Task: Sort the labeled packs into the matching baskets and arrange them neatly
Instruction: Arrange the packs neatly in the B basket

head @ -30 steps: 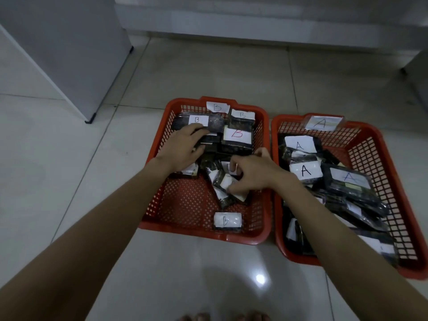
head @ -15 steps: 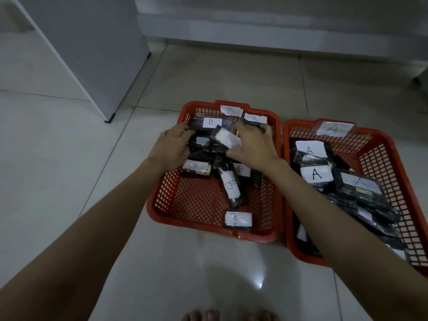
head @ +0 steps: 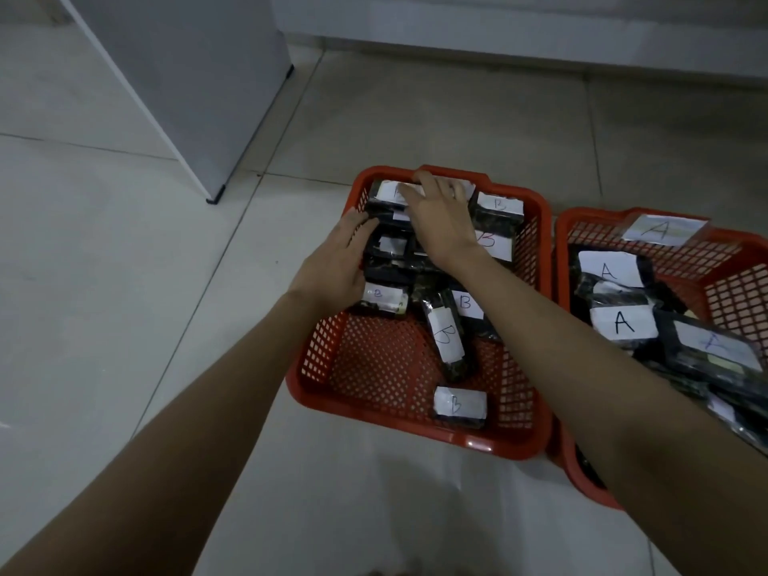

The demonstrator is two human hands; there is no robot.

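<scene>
You have two red baskets side by side on the floor: the B basket (head: 419,426) and the A basket (head: 731,284). In the B basket you can count at least eight dark packs; some labels are hidden. The A basket shows at least four A-labelled packs, more partly buried.
</scene>
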